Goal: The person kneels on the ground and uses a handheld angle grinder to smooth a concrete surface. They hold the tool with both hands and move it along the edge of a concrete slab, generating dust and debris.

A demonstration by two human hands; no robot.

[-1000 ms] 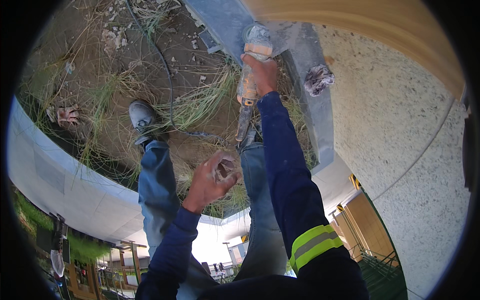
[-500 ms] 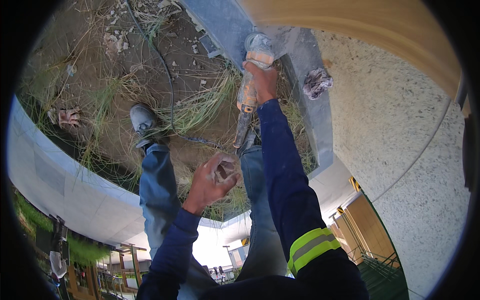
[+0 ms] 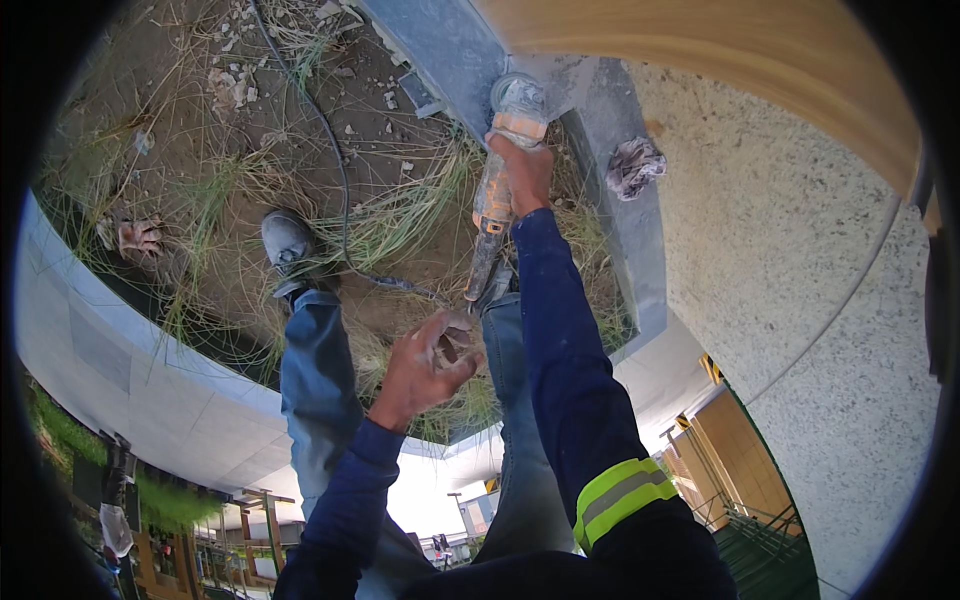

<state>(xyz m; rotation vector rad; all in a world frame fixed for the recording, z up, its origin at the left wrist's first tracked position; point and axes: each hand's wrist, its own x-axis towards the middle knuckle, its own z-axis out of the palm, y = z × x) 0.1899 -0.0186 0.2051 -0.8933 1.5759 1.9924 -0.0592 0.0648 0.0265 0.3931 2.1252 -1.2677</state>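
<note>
My right hand (image 3: 525, 172) is closed around the body of a dusty orange and grey angle grinder (image 3: 494, 200). The grinder's round head rests at or just over the grey stone ledge (image 3: 440, 50), by its inner corner; contact is hard to tell. From the rear end of the tool, a dark cord (image 3: 335, 150) appears to run across the soil. My left hand (image 3: 425, 365) hovers over the grass near my right knee, below the grinder's tail. Its fingers and thumb curl into a ring, and something pale and dusty shows there that I cannot make out.
Dry soil (image 3: 200, 110) with long grass and stone chips lies inside the curved stone border. A crumpled cloth (image 3: 635, 167) sits on the right ledge, beside a speckled floor (image 3: 790, 250). A reddish glove-like thing (image 3: 138, 238) lies at left. My left shoe (image 3: 288, 238) stands on the soil.
My left hand has shifted very slightly, its fingers a little more turned. My right hand and the grinder stay nearly in place.
</note>
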